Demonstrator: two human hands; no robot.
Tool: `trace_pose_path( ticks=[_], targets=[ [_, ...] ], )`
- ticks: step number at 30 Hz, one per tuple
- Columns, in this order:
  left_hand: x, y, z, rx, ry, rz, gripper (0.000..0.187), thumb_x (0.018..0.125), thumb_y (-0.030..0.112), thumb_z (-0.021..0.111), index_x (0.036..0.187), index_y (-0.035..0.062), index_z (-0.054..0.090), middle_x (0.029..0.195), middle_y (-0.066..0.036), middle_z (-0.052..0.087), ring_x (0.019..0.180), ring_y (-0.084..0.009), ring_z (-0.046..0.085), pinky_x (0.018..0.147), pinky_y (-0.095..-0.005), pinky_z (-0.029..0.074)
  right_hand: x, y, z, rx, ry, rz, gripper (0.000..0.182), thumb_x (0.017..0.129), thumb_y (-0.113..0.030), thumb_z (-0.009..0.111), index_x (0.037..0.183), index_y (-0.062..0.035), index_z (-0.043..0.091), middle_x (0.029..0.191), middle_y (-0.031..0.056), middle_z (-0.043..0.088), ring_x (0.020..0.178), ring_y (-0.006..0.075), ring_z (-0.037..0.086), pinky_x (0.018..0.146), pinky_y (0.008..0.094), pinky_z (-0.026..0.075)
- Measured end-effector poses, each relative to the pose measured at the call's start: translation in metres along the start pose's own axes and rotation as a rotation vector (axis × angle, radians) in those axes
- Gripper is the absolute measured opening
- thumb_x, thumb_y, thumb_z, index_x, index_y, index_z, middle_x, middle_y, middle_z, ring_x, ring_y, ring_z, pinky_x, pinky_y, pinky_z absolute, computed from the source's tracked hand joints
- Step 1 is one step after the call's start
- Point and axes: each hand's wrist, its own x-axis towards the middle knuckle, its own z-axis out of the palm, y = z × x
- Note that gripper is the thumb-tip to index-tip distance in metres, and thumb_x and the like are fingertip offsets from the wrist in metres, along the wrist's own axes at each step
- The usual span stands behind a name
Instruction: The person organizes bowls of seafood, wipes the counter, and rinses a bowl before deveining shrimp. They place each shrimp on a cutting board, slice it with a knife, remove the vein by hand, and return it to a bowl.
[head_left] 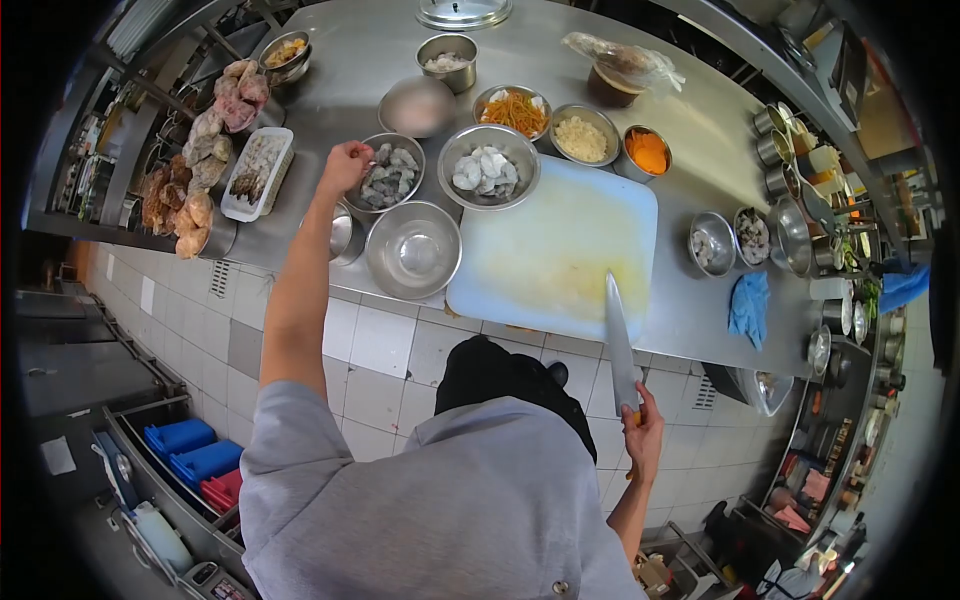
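While right hand (643, 425) grips knife (618, 345), blade pointing away over cutting board (560, 240), left hand (345, 165) pinched above shrimp bowl (390, 175)

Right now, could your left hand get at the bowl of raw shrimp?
Probably yes: the left hand hovers at the rim of the shrimp bowl, with nothing between them.

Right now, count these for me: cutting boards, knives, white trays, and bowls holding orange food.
cutting board: 1
knife: 1, held in the right hand
white tray: 1
bowls of orange food: 2
Total: 5
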Motion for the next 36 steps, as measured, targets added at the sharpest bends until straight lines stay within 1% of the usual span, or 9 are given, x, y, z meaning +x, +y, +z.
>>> trace_pose_path(
  ticks=[3,9,12,17,21,24,27,30,36],
  targets=[
    [-0.010,0.012,-0.001,-0.144,0.000,-0.066,0.019,0.102,0.021,0.063,0.105,0.0035,0.069,0.088,-0.002,0.069,0.080,-0.0114,0.066,0.068,-0.0292,0.054,0.003,0.004,-0.001,-0.005,-0.004,-0.004,0.052,0.095,-0.004,0.068,0.145,-0.0091,0.056,0.070,-0.0015,0.050,0.060,0.0078,0.047,0.055,0.0262,0.041],
    [-0.033,0.031,0.012,-0.266,-0.017,-0.111,0.018,0.103,0.022,0.063,0.106,0.0044,0.066,0.095,-0.004,0.069,0.082,-0.0113,0.066,0.072,-0.0266,0.054,0.008,0.003,-0.009,0.001,-0.032,-0.026,0.052,0.094,-0.005,0.068,0.144,-0.0089,0.057,0.070,-0.0013,0.050,0.060,0.0080,0.048,0.056,0.0259,0.041],
    [-0.060,0.058,0.038,-0.277,-0.061,0.018,0.017,0.103,0.021,0.064,0.108,0.0047,0.067,0.094,-0.003,0.069,0.083,-0.0110,0.066,0.074,-0.0262,0.054,0.012,0.007,-0.015,0.016,-0.048,-0.045,0.051,0.094,-0.005,0.069,0.143,-0.0090,0.058,0.069,-0.0009,0.050,0.060,0.0078,0.047,0.056,0.0258,0.041],
    [-0.157,0.109,0.151,-0.443,-0.278,0.146,0.017,0.102,0.019,0.065,0.111,0.0054,0.069,0.094,0.000,0.070,0.084,-0.0102,0.066,0.075,-0.0262,0.054,0.012,0.020,-0.022,0.144,-0.064,-0.043,0.049,0.092,-0.004,0.070,0.140,-0.0092,0.060,0.068,0.0014,0.051,0.064,0.0090,0.045,0.058,0.0261,0.040],
    [-0.257,0.131,0.270,-0.491,-0.408,0.063,0.019,0.102,0.021,0.065,0.110,0.0047,0.071,0.089,-0.001,0.070,0.083,-0.0113,0.068,0.075,-0.0267,0.054,0.011,0.021,-0.031,0.164,-0.084,-0.050,0.047,0.093,-0.005,0.070,0.139,-0.0094,0.060,0.067,0.0016,0.048,0.063,0.0092,0.043,0.058,0.0265,0.039],
    [-0.296,0.117,0.330,-0.193,-0.381,0.191,0.020,0.095,0.018,0.073,0.108,0.0037,0.069,0.091,-0.005,0.071,0.075,-0.0148,0.065,0.068,-0.0322,0.052,0.009,0.034,-0.035,0.158,-0.094,-0.064,0.047,0.093,-0.005,0.069,0.139,-0.0104,0.061,0.067,0.0020,0.046,0.062,0.0096,0.042,0.058,0.0267,0.038],
    [-0.315,0.131,0.337,0.301,0.037,0.910,0.026,0.086,0.018,0.079,0.106,0.0036,0.070,0.086,-0.010,0.070,0.068,-0.0253,0.063,0.066,-0.0397,0.051,0.006,0.042,-0.040,0.183,-0.099,-0.055,0.047,0.093,-0.004,0.070,0.139,-0.0112,0.061,0.067,0.0018,0.045,0.062,0.0098,0.042,0.058,0.0268,0.038],
    [-0.322,0.136,0.336,0.419,-0.014,0.893,0.028,0.081,0.018,0.080,0.103,0.0036,0.071,0.088,-0.013,0.069,0.074,-0.0335,0.063,0.071,-0.0434,0.051,0.002,0.050,-0.042,0.236,-0.106,-0.034,0.047,0.093,-0.004,0.070,0.139,-0.0115,0.062,0.067,0.0010,0.045,0.062,0.0096,0.042,0.058,0.0266,0.038],
    [-0.330,0.157,0.335,0.255,-0.326,-0.041,0.026,0.086,0.020,0.077,0.104,0.0033,0.071,0.103,-0.015,0.069,0.093,-0.0327,0.066,0.077,-0.0413,0.052,-0.002,0.063,-0.041,0.278,-0.134,-0.048,0.048,0.094,-0.004,0.070,0.140,-0.0113,0.061,0.067,-0.0018,0.047,0.060,0.0070,0.043,0.056,0.0250,0.037]
  ],
)
